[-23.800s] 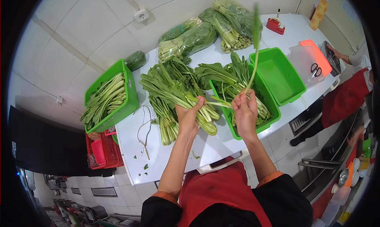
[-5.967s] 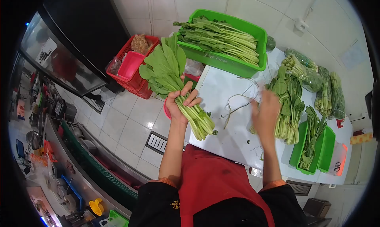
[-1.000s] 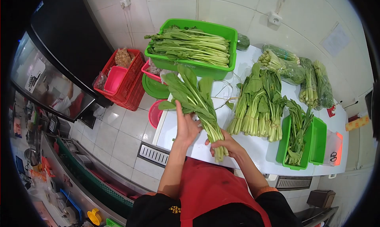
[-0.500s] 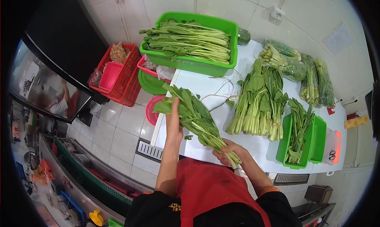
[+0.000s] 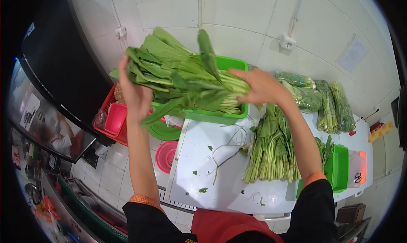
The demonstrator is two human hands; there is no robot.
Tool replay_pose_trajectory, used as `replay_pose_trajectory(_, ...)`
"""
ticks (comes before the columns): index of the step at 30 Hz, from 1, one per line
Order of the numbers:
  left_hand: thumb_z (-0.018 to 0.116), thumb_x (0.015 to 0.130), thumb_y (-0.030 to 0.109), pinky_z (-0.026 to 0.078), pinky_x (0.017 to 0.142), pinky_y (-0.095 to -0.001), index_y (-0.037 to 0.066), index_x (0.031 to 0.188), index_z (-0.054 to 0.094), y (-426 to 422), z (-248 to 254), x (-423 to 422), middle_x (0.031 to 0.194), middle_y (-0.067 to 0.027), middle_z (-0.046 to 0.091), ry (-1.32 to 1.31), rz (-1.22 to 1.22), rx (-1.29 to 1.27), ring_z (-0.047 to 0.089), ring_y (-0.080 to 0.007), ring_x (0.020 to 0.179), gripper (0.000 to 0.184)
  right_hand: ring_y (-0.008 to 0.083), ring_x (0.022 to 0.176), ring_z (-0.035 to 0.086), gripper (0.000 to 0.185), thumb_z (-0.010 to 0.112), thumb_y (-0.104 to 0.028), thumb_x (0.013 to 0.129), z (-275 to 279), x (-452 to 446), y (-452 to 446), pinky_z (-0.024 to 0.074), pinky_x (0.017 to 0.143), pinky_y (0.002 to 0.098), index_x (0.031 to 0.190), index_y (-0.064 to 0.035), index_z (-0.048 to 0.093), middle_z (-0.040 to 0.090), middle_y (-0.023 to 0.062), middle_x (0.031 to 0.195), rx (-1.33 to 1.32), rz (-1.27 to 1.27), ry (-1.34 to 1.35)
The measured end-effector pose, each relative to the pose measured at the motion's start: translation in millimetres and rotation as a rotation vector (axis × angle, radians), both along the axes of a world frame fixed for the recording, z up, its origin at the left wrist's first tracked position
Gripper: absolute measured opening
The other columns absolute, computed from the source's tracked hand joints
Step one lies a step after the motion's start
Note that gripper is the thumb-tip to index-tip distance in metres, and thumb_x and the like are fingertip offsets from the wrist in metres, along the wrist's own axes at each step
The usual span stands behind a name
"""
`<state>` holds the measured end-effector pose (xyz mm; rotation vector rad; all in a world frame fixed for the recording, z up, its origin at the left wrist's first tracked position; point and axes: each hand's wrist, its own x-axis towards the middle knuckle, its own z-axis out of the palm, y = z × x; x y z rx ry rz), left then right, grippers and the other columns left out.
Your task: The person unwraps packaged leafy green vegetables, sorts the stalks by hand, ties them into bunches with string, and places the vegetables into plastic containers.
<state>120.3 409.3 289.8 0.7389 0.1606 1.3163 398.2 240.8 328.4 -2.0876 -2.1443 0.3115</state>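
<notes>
Leafy bundle point(image 5: 184, 73): held crosswise between left hand point(image 5: 137, 101) and right hand point(image 5: 261, 86). Leaves at left fingers, pale stems at right fingers. Position over green tub point(image 5: 214, 117); contact with greens inside hard to judge.

White table point(image 5: 229, 196): lower than right fingers and toward the body from them; left edge to the right of left fingers.

Green tub: behind and beneath the bundle, between both sets of fingers; greens within partly covered.

Row of greens point(image 5: 271, 152): toward the body from right fingers, stem ends facing the body, partly behind right forearm.

Wrapped bundles point(image 5: 311, 98): to the right of right fingers, in clear plastic.

Smaller tub point(image 5: 340, 168): well to the right of right fingers, past the forearm.

Pink basin point(image 5: 166, 157): toward the body from left fingers, near the table edge.

Right fingers: clamped on bundle stems. Left fingers: upright at leaf ends, partly hidden; cannot tell whether closed on leaves.

Loose strands point(image 5: 217, 158): on table, toward the body from right fingers.

Scissors point(image 5: 358, 178): far right of right fingers.

Leaf scraps point(image 5: 203, 190): scattered on table, well apart from all fingers.
</notes>
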Motion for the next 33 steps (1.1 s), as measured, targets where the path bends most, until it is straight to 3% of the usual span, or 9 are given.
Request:
replay_pose_trajectory(3, 0.055, 0.097, 0.028, 0.051, 0.090, -0.0362, 0.007, 0.121, 0.051, 32, 5, 4, 0.116, -0.0118, 0.058, -0.069, 0.253, -0.274, 0.062, -0.0246, 0.102, 0.032, 0.0336, 0.114, 0.062, 0.087, 0.075, -0.052, 0.075, -31, 18, 62, 0.0429, 0.097, 0.0591, 0.149, -0.0208, 0.042, 0.065, 0.0147, 0.125, -0.060, 0.013, -0.261)
replay_pose_trajectory(5, 0.052, 0.096, 0.021, 0.050, 0.092, -0.0366, 0.007, 0.125, 0.047, 41, -20, 20, 0.112, -0.0133, 0.057, 0.218, 1.035, -0.158, 0.058, -0.0242, 0.110, 0.033, 0.0328, 0.123, 0.056, 0.088, 0.072, -0.058, 0.076, -90, 32, 79, 0.0419, 0.101, 0.0567, 0.150, -0.0237, 0.039, 0.057, 0.0138, 0.136, -0.139, 0.000, -0.291)
replay_pose_trajectory(7, 0.051, 0.097, 0.021, 0.045, 0.100, -0.0409, 0.009, 0.124, 0.052, 30, -41, 45, 0.116, -0.0130, 0.057, 0.382, 1.076, 0.134, 0.054, -0.0286, 0.116, 0.030, 0.0319, 0.133, 0.049, 0.089, 0.069, -0.064, 0.078, -134, 43, 82, 0.0409, 0.104, 0.0543, 0.152, -0.0265, 0.037, 0.050, 0.0129, 0.146, -0.237, -0.037, -0.315)
replay_pose_trajectory(9, 0.056, 0.096, 0.023, 0.039, 0.106, -0.0465, 0.011, 0.121, 0.059, 8, -62, 70, 0.118, -0.0130, 0.057, 1.099, 0.654, 1.209, 0.051, -0.0341, 0.116, 0.028, 0.0346, 0.141, 0.040, 0.085, 0.057, -0.070, 0.085, -167, 56, 61, 0.0335, 0.111, 0.0541, 0.154, -0.0268, 0.033, 0.039, 0.0108, 0.155, -0.031, -0.069, -0.146)
replay_pose_trajectory(12, 0.063, 0.092, 0.020, 0.036, 0.107, -0.0504, 0.010, 0.118, 0.063, 3, -155, 89, 0.119, -0.0126, 0.057, 1.426, 0.750, 1.626, 0.050, -0.0370, 0.115, 0.027, 0.0330, 0.122, 0.056, 0.061, 0.064, -0.046, 0.090, -163, 82, -4, 0.0447, 0.101, 0.0487, 0.141, -0.0182, 0.047, 0.057, 0.0152, 0.135, 0.303, -0.160, 0.148)
replay_pose_trajectory(14, 0.064, 0.091, 0.019, 0.038, 0.105, -0.0511, 0.010, 0.116, 0.063, -34, -144, 105, 0.119, -0.0128, 0.057, 1.375, 0.723, 1.527, 0.051, -0.0368, 0.114, 0.027, 0.0335, 0.111, 0.064, 0.050, 0.068, -0.036, 0.090, -154, 92, -52, 0.0488, 0.095, 0.0478, 0.132, -0.0127, 0.055, 0.066, 0.0162, 0.121, 0.565, -0.248, 0.313)
replay_pose_trajectory(18, 0.066, 0.087, 0.011, 0.047, 0.081, -0.0447, 0.011, 0.110, 0.064, -152, -174, 135, 0.097, -0.0128, 0.061, 1.188, 0.369, 1.225, 0.059, -0.0347, 0.091, 0.023, 0.0335, 0.072, 0.068, 0.018, 0.066, -0.023, 0.089, -172, 72, -201, 0.0528, 0.066, 0.0452, 0.100, -0.0099, 0.061, 0.069, 0.0094, 0.071, 0.195, -0.724, 0.048)
replay_pose_trajectory(23, 0.057, 0.093, 0.053, 0.052, 0.070, -0.0545, 0.004, 0.125, 0.045, -292, -230, 133, 0.098, -0.0242, 0.065, 1.824, -0.373, 0.933, 0.067, -0.0447, 0.082, 0.060, 0.0333, 0.066, 0.068, 0.021, 0.067, -0.031, 0.090, -217, -9, -294, 0.0528, 0.060, 0.0445, 0.093, -0.0095, 0.064, 0.069, 0.0114, 0.069, -0.005, -0.710, 0.263)
replay_pose_trajectory(33, 0.056, 0.090, 0.041, 0.050, 0.084, -0.0494, -0.004, 0.115, 0.060, -267, -162, 124, 0.104, -0.0285, 0.067, 1.554, -0.534, 0.360, 0.065, -0.0463, 0.096, 0.051, 0.0211, 0.068, 0.069, 0.028, 0.056, -0.031, 0.101, -227, -75, -283, 0.0502, 0.059, 0.0333, 0.113, -0.0055, 0.055, 0.070, 0.0127, 0.079, 0.305, -0.834, 0.850)
